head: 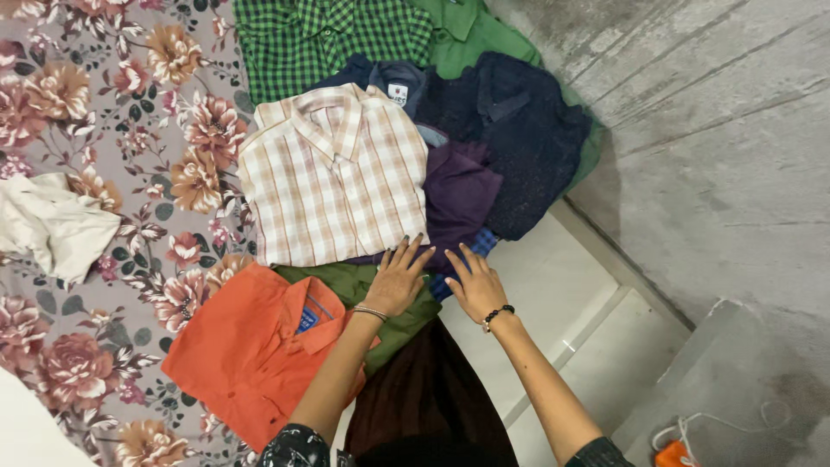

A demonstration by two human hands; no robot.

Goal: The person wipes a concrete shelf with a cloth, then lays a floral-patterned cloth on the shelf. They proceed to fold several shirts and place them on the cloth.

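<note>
Both hands lie flat and open, fingers spread, clamped on nothing, side by side but not touching. The left hand (396,281), with a thin bangle at the wrist, presses on the near edge of a folded shirt of cream cotton with a brown-and-pink plaid weave (333,177) and on a folded olive-green garment (363,290) just beneath it. The right hand (477,285), with a dark bead bracelet, rests on the corner of a folded deep-purple shirt (458,195), where a scrap of blue check cloth (480,246) shows under the fingertips. The plaid shirt sits mid-pile, collar up, buttoned, squared into a neat rectangle. Beside it: a folded orange shirt (251,350) with a blue neck label, a green-and-black gingham shirt (328,39), a dark navy speckled knit garment (527,138), a plain green shirt (471,35). All lie on a grey bedsheet printed with large rust and pink flowers (112,112). A crumpled white cloth (52,225) lies well apart. Rough grey concrete floor (718,147) to the right.
</note>
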